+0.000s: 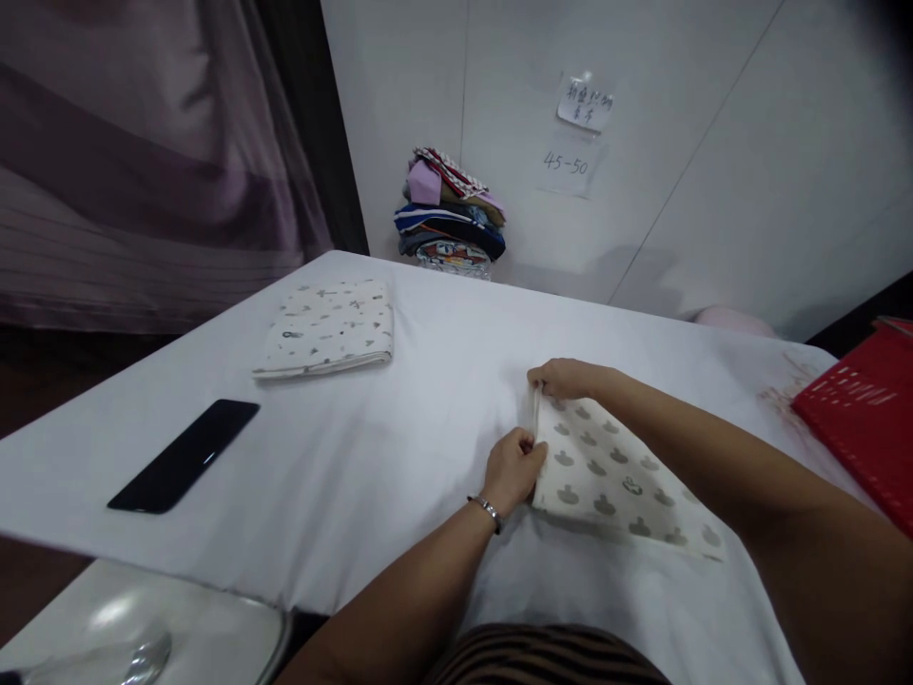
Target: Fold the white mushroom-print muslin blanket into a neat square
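Observation:
A folded cream cloth with grey-brown printed shapes lies on the white-covered table, right of the middle. My left hand, with a bracelet at the wrist, is closed on its left edge, thumb on top. At the far left corner of the same cloth, my right hand pinches the layers, and its forearm passes over the cloth's right part. Both hands lift this left edge slightly. Another folded white cloth with small dark prints rests apart from my hands, at the back left.
A dark flat slab like a phone lies at the table's left. Behind the table, a stack of folded clothes stands by the wall. Something red sits at the right edge. A white stool or chair seat shows at the lower left.

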Available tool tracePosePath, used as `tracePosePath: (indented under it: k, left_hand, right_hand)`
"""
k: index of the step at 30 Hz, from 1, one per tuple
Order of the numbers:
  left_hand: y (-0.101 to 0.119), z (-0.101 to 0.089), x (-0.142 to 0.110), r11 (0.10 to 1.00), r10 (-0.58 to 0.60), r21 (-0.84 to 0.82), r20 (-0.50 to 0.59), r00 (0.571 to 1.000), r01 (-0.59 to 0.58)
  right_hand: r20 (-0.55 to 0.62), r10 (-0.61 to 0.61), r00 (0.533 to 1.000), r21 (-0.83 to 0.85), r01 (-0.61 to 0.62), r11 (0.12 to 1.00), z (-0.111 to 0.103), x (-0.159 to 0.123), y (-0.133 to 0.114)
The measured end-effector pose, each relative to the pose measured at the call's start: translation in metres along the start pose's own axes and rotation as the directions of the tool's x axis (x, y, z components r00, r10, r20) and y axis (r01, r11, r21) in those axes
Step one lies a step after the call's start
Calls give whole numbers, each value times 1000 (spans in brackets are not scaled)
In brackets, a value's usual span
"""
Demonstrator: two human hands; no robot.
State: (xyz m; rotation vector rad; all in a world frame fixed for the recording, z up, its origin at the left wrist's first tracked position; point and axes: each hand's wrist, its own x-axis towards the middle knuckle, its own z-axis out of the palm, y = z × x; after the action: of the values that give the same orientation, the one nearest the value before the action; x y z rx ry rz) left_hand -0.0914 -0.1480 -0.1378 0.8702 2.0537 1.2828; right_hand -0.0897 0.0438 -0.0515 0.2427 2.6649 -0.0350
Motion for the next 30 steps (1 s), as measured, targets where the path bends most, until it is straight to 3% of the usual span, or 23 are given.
tracePosePath:
  k: [9,15,21,30]
  left_hand:
    - [2,-1,2,997,-20,74,-16,1000,21]
    - [-1,1,3,998,-17,59,-47,999,20]
    - [-4,1,5,997,-76,-25,-41,996,75]
    - [-3,0,7,996,-81,-49,3,997,81]
  right_hand:
    - [9,33,999,160,-35,987,2,4,-10]
    - [-2,27,1000,107,-26,994,8,10,-9]
    - [119,55,991,-7,-55,998,-1,19,-17]
    - [147,97,984,-76,-86,993,-9,18,-17]
